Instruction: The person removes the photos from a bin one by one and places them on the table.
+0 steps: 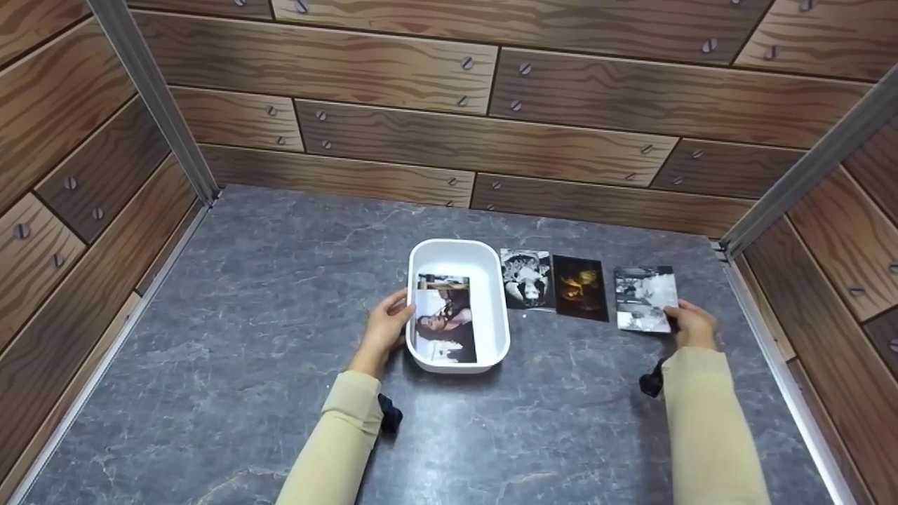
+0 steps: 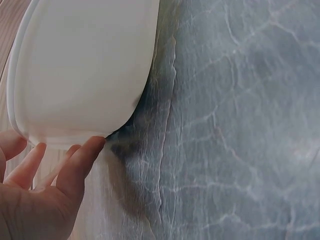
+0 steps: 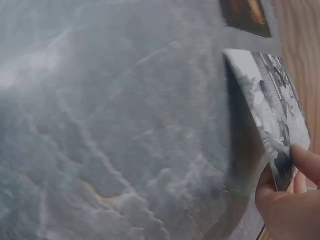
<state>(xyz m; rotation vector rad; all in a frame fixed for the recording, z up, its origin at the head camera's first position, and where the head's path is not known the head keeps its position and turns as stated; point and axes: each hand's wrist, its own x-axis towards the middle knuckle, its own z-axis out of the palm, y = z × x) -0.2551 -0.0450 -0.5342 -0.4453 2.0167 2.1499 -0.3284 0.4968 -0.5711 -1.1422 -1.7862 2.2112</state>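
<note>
A white rounded rectangular plastic tub [image 1: 491,263] stands on the table with colour photos [image 1: 449,319] lying in its left part. My left hand [image 1: 386,324] holds the tub by its left side, thumb at the rim; in the left wrist view the fingertips [image 2: 95,142] touch its outer wall. My right hand [image 1: 694,326] pinches a black-and-white photo print [image 1: 644,298] at its right edge, thumb on top and fingers beneath. In the right wrist view this print is tilted, its near edge raised above the table with a shadow under it.
Right of the tub lie a black-and-white photo [image 1: 527,279] and a dark photo with golden shapes [image 1: 581,287]. The grey marbled table [image 1: 280,280] is bounded by wood-patterned panels [image 1: 393,133] behind and at both sides, with metal posts at the corners.
</note>
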